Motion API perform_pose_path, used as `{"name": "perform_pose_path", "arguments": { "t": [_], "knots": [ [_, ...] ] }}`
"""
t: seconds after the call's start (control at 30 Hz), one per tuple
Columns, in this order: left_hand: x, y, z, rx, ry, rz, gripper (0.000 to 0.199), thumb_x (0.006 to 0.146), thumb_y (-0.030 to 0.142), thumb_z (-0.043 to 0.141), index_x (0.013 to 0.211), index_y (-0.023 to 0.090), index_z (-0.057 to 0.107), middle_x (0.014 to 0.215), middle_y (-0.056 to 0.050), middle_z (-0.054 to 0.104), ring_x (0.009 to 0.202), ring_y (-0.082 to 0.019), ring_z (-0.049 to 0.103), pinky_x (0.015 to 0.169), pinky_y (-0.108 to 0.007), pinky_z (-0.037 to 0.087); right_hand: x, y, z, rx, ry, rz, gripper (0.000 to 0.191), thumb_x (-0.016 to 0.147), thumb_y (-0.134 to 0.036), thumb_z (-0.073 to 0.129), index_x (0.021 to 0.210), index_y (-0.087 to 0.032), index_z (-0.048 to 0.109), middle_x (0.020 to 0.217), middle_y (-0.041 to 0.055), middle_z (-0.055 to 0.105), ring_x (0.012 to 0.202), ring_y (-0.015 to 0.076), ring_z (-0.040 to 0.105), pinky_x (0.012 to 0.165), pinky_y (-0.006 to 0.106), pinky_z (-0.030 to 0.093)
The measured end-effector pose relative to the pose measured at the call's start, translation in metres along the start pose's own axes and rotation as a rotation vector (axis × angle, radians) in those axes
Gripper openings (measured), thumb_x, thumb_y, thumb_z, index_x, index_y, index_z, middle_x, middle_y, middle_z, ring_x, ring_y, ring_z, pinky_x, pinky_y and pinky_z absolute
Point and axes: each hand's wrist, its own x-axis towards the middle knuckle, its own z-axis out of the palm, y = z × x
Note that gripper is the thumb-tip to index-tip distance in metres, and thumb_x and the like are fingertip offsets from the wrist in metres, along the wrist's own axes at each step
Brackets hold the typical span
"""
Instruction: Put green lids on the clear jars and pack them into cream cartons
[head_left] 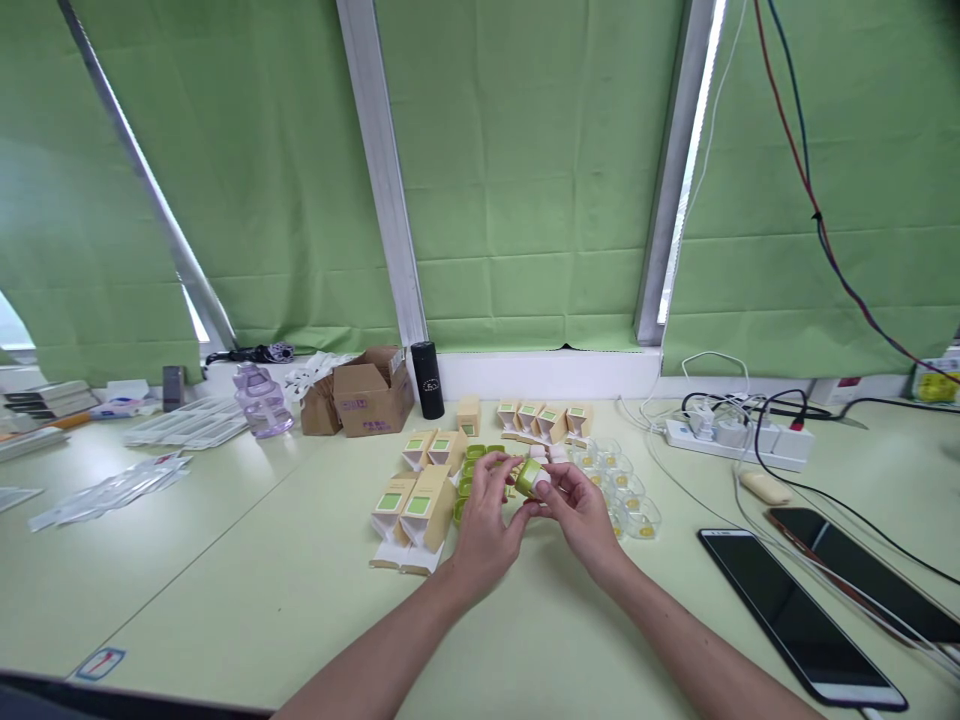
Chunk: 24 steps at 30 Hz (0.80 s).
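Forearms (405, 640) span open tabletop (225, 610) near its edge (150, 692), 2 hands (484, 525) (581, 515) gripping a green jar (528, 478).

The left forearm (394, 645) and right forearm (686, 635) look bare from where I stand, narrowing smoothly toward uncovered wrists (452, 588), with slender, bare fingers (491, 482) beyond.

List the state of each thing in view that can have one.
Green-and-white container: held between left hand and right hand
Nearest two cartons: flaps open
Cardboard box: open
Black cylinder: upright
Power strip: plugs inserted
White-edged phone: screen dark
Brown-edged phone: screen dark
Green blinds: lowered
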Motion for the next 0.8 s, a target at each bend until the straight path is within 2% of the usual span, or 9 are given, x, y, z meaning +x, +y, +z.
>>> {"name": "perform_pose_path", "arguments": {
  "t": [0.1,0.3,0.53,0.67,0.8],
  "knots": [
    [-0.0008,-0.0010,0.0010,-0.014,-0.021,0.030,0.044,0.102,0.028,0.060,0.146,0.030,0.053,0.145,-0.013,0.047,0.107,-0.023,0.066,0.086,-0.040,0.062,-0.0006,-0.0001,0.0010,0.004,-0.002,0.011,0.058,0.068,-0.062,0.092,0.099,-0.021,0.066,0.078,-0.0011,0.068,0.068,0.0199,0.070,0.067,0.041,0.068],
    [0.0005,-0.0017,0.0000,-0.057,-0.043,0.056,0.041,0.108,0.032,0.049,0.148,0.028,0.054,0.146,-0.013,0.052,0.122,-0.026,0.065,0.087,-0.038,0.066,-0.0016,0.0033,0.0016,0.018,-0.027,0.017,0.055,0.070,-0.061,0.092,0.098,-0.022,0.065,0.081,-0.0014,0.069,0.070,0.0203,0.072,0.065,0.038,0.066],
    [0.0018,0.0021,-0.0050,-0.115,-0.043,0.006,0.044,0.109,0.035,0.048,0.152,0.025,0.051,0.152,-0.015,0.053,0.141,-0.029,0.055,0.106,-0.043,0.059,-0.0043,0.0072,-0.0012,-0.011,-0.148,-0.059,0.050,0.079,-0.052,0.089,0.110,-0.023,0.064,0.095,0.0036,0.074,0.079,0.0192,0.072,0.074,0.037,0.065],
    [0.0031,0.0050,-0.0053,-0.221,-0.047,-0.077,0.046,0.109,0.040,0.048,0.152,0.023,0.052,0.151,-0.016,0.058,0.137,-0.030,0.059,0.107,-0.044,0.058,-0.0042,0.0068,-0.0052,-0.141,-0.145,-0.131,0.047,0.082,-0.051,0.086,0.114,-0.023,0.064,0.098,0.0053,0.074,0.085,0.0207,0.071,0.076,0.037,0.064],
    [0.0050,0.0039,-0.0030,-0.410,-0.048,-0.197,0.054,0.106,0.047,0.054,0.152,0.020,0.052,0.152,-0.017,0.059,0.135,-0.030,0.062,0.104,-0.042,0.061,-0.0054,0.0029,-0.0082,-0.433,-0.111,-0.259,0.037,0.091,-0.046,0.077,0.116,-0.022,0.065,0.103,0.0071,0.071,0.087,0.0215,0.072,0.077,0.037,0.065]
  ]
}}
